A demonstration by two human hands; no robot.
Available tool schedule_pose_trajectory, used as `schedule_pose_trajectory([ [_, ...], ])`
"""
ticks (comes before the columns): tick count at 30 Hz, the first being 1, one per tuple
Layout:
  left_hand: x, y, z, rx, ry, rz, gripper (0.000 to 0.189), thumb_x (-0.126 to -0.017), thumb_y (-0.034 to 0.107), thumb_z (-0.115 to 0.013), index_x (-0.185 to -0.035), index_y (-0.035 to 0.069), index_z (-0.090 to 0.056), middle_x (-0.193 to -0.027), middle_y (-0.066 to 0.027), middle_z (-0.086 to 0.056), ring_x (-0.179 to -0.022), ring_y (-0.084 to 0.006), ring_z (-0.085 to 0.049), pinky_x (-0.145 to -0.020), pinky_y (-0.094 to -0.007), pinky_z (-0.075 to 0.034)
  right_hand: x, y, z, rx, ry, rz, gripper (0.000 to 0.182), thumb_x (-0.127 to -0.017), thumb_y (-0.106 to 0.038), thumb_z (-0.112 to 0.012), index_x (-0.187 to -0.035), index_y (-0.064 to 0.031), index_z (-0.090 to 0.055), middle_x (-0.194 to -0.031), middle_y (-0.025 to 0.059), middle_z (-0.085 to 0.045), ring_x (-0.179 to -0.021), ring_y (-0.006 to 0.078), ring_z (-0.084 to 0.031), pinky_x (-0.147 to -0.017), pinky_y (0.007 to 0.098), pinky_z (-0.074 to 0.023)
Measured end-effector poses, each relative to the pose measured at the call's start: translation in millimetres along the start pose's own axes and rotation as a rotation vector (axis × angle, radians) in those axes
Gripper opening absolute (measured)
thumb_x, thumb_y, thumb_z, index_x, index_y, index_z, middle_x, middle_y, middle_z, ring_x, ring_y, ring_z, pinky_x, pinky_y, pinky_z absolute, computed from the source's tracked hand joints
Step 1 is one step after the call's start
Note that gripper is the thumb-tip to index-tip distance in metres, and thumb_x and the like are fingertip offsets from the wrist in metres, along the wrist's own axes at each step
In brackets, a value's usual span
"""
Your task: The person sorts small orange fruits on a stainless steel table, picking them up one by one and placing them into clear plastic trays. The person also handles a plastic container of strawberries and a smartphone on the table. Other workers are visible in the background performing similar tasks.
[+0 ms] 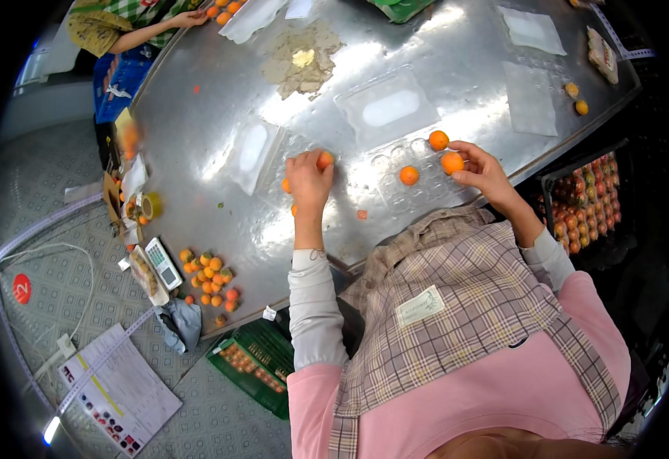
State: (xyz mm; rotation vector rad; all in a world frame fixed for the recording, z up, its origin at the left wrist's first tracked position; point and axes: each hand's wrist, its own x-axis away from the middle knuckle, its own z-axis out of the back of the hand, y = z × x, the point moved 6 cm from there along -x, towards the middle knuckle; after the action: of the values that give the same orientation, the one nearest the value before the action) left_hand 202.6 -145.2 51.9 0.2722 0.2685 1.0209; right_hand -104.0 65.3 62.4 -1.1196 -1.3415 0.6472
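In front of me, a clear plastic tray with round hollows [389,186] lies on the metal table. My right hand [484,172] has its thumb and fingers on an orange fruit [452,163] over this tray's right side. Just beyond it sits a second orange fruit [439,140], and a third orange fruit [408,175] rests farther left. Farther left, my left hand [311,181] curls around another fruit [325,160], which shows beside the thumb. Two more fruits peek out at that hand's left side, mostly hidden by the hand and wrist.
Clear plastic lids [392,106] lie on the metal table [185,149]. Loose orange fruits [208,274] are heaped at front left beside a scale [163,263]. Crates [254,367] of packed fruit stand below both sides. A co-worker's hand [190,18] reaches in at far left.
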Motion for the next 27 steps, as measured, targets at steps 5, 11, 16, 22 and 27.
schedule_pose_trajectory([
  [5,0,10,10,-0.05,0.092,0.029,0.036,-0.077,0.015,-0.08,-0.112,0.008,-0.075,-0.103,-0.0101,-0.072,-0.097,-0.0303,-0.062,-0.089,-0.0428,-0.05,1,-12,-19,-0.151,-0.123,-0.069,0.056,-0.085,-0.013,-0.08,-0.135,-0.0025,-0.06,-0.123,0.0056,-0.066,-0.103,0.0116,-0.063,-0.094,0.0302,-0.0521],
  [11,28,81,0,0.848,-0.124,0.291,0.041,-0.087,0.014,-0.081,-0.123,0.0,-0.069,-0.106,-0.0059,-0.072,-0.09,-0.0164,-0.066,-0.083,-0.0277,-0.052,4,-29,-39,-0.032,-0.141,0.037,0.053,-0.083,-0.013,-0.082,-0.13,-0.0062,-0.059,-0.119,0.0016,-0.066,-0.11,0.0121,-0.062,-0.097,0.0289,-0.0504],
  [16,66,150,-25,1.745,-0.507,0.566,0.045,-0.096,0.017,-0.074,-0.137,0.003,-0.059,-0.11,-0.0055,-0.071,-0.1,-0.0134,-0.067,-0.087,-0.0282,-0.055,6,-41,-52,0.238,-0.155,0.194,0.053,-0.08,-0.013,-0.083,-0.129,-0.0095,-0.063,-0.123,-0.0007,-0.066,-0.109,0.0127,-0.061,-0.09,0.0295,-0.0464],
  [22,70,167,-9,1.855,-0.359,0.481,0.051,-0.089,0.002,-0.078,-0.136,0.0,-0.057,-0.123,-0.0083,-0.067,-0.115,-0.0182,-0.065,-0.1,-0.0327,-0.054,18,-65,-64,0.281,-0.077,0.296,0.049,-0.083,-0.019,-0.081,-0.128,-0.007,-0.064,-0.124,0.0003,-0.067,-0.108,0.0155,-0.062,-0.09,0.0313,-0.0466],
  [27,64,162,22,1.4,-0.012,0.172,0.046,-0.083,-0.002,-0.078,-0.125,0.001,-0.06,-0.12,-0.0084,-0.065,-0.117,-0.0208,-0.062,-0.102,-0.0365,-0.052,8,-32,-54,-0.148,-0.109,0.025,0.043,-0.094,-0.022,-0.074,-0.13,-0.0038,-0.063,-0.121,0.0049,-0.068,-0.106,0.015,-0.063,-0.088,0.029,-0.0503],
])
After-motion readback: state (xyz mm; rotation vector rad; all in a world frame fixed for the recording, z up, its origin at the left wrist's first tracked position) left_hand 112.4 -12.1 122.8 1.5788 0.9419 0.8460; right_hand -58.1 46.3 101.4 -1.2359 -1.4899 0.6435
